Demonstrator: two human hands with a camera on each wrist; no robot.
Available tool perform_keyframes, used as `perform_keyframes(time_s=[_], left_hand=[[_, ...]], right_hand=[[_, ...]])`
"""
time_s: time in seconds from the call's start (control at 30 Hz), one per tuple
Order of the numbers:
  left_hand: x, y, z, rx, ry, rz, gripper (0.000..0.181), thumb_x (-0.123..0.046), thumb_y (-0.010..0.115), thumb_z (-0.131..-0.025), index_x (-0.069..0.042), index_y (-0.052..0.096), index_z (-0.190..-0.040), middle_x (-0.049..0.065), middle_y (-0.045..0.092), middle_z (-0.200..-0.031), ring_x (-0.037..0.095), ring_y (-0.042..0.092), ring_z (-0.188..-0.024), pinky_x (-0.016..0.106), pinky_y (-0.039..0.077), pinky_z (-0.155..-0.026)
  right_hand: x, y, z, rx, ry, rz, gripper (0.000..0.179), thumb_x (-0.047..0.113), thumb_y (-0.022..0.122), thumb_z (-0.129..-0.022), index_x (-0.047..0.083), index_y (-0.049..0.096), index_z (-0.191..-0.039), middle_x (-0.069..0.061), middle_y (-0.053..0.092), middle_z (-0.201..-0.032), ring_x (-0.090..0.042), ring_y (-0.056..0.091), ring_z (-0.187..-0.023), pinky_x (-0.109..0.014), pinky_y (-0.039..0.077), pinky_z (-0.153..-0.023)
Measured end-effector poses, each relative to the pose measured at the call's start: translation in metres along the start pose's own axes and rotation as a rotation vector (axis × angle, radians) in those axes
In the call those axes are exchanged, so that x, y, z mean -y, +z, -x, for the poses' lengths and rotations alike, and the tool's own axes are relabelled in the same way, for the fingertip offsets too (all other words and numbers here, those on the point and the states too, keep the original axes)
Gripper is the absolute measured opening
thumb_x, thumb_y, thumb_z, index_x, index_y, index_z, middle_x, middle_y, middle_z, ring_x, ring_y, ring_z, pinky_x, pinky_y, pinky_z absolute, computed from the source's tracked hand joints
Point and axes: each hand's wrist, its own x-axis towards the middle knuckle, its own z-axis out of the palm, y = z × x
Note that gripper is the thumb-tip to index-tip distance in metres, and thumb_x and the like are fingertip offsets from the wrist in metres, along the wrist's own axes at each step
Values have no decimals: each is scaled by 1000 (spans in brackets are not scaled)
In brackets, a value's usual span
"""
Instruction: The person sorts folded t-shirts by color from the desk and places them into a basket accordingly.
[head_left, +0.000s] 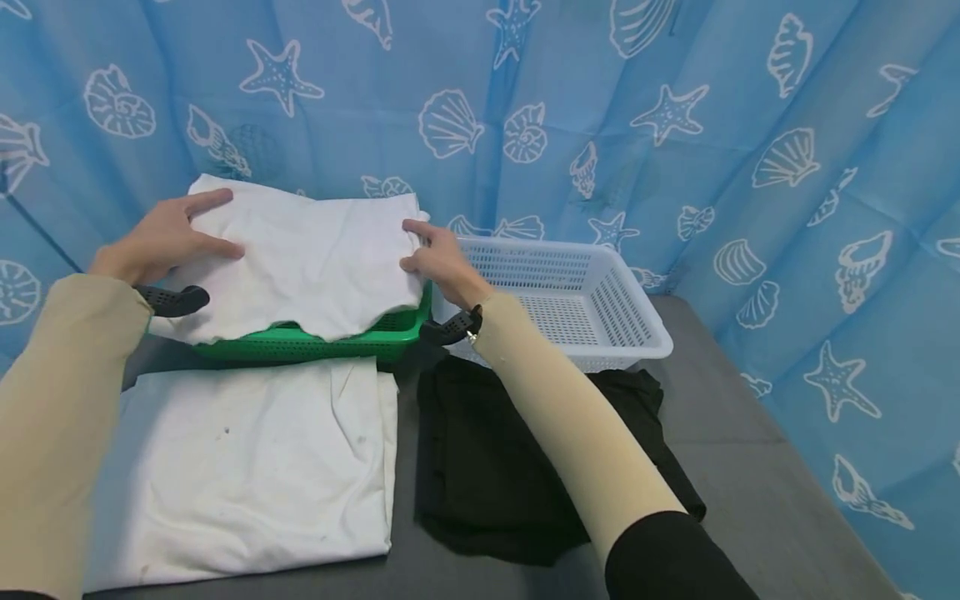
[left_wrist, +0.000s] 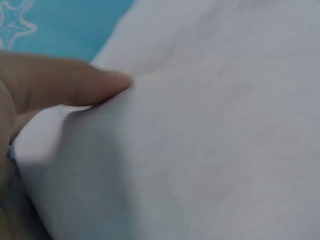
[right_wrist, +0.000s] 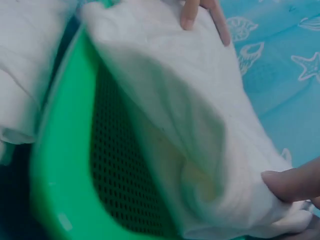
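Note:
A folded white cloth (head_left: 300,258) lies over the green basket (head_left: 300,343), covering most of its opening. My left hand (head_left: 167,236) holds the cloth's left side, with thumb and forefinger spread on its upper face. At the opposite end my right hand (head_left: 447,260) pinches the right edge, its thumb on top and other fingers at the layered side. In the right wrist view the cloth (right_wrist: 190,90) sags into a loose fold above the perforated wall of the green basket (right_wrist: 65,175). The left wrist view shows the left thumb (left_wrist: 75,85) pressed on the cloth.
A white basket (head_left: 633,329) stands right of the green one. Nearer me on the grey table (head_left: 738,467) lie a larger folded white cloth (head_left: 255,467) and, to its right, a folded black cloth (head_left: 487,467). A blue shell-patterned curtain (head_left: 555,108) hangs behind and along the right.

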Motion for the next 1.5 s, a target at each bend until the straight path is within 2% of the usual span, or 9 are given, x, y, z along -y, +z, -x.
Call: perform_keyframes(time_s=[0.23,0.43,0.6,0.77,0.93,1.07,1.2,1.3,1.5], left_hand=[[2,10,-12,-61,27,-34,96,-26,73,-91,-21,7,-159,9,-2,-163,37,-10,-145,70,12,-107],[5,8,-9,83,-14,-112,96,-24,75,-89,-11,10,-159,22,1,-161,45,-7,-144,73,14,-103],[12,4,-3,186,-46,-160,83,-24,66,-96,2,14,-155,36,8,-154,56,16,-137,71,27,-99],[10,7,16,117,-20,-138,69,-29,50,-103,6,19,-154,36,17,-152,57,37,-125,66,37,-95],[-1,23,61,-61,23,-108,65,-40,45,-104,0,29,-153,31,23,-153,54,34,-129,67,38,-91],[-4,40,103,-166,5,-107,64,-45,45,-102,-4,36,-151,32,37,-145,51,43,-123,59,45,-79],[6,57,140,-249,-23,-85,56,-43,47,-103,-8,45,-147,27,51,-134,21,59,-105,35,50,-66],[17,68,161,-312,-27,-53,46,-36,49,-103,-9,54,-140,18,59,-124,-5,55,-90,19,48,-62],[39,77,178,-294,-66,-88,45,-35,51,-104,-5,57,-137,20,60,-124,-11,49,-87,20,45,-64]], right_hand=[[-2,12,-13,-26,-58,64,69,-16,58,-87,8,42,-149,-4,35,-154,-17,25,-143,-27,42,-85],[-5,13,-10,53,47,176,59,-9,64,-89,3,48,-144,-11,33,-154,-22,46,-121,-29,44,-80],[3,15,-7,159,2,418,46,-1,67,-88,-2,58,-134,-12,51,-141,-22,56,-93,-30,49,-75],[20,17,4,121,-96,657,35,2,63,-88,-1,67,-122,-12,63,-127,-21,58,-87,-28,49,-71],[23,10,53,13,-101,412,21,12,60,-97,5,70,-114,-8,63,-114,-22,60,-100,-34,51,-78],[11,8,101,-19,-142,220,17,13,60,-98,5,71,-108,-7,66,-106,-27,64,-92,-37,54,-75],[-2,10,135,48,-135,56,18,10,61,-98,-1,71,-108,-15,67,-103,-31,65,-91,-42,56,-78],[-10,12,150,130,-52,-21,20,10,62,-97,-2,69,-112,-14,68,-104,-31,65,-95,-44,55,-83],[-23,18,160,212,60,-61,29,11,61,-98,-3,64,-123,-18,64,-119,-34,61,-107,-39,53,-87]])
